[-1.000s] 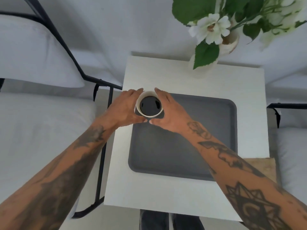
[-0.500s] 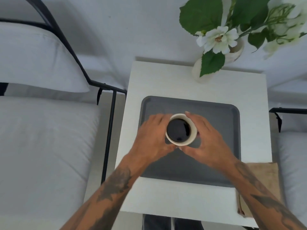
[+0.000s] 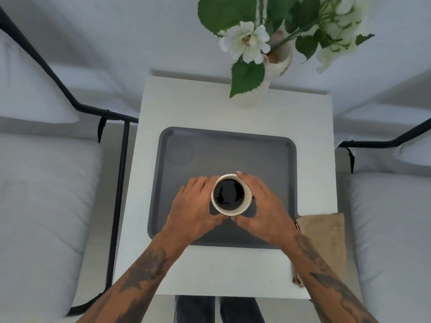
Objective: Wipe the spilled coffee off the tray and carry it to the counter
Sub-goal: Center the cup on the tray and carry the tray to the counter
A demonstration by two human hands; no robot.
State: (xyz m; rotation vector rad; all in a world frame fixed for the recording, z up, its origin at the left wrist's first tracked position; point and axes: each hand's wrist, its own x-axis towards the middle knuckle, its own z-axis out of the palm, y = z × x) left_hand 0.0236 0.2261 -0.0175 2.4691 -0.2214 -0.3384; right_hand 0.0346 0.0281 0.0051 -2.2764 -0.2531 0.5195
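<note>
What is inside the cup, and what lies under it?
The cup is nearly full of dark coffee. Both hands, left and right, wrap its sides above the grey tray. Whether its base touches the tray is hidden.

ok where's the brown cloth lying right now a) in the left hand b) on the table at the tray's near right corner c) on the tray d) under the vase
b: the brown cloth lies on the table beside the tray's near right corner, partly behind the right forearm.
</note>
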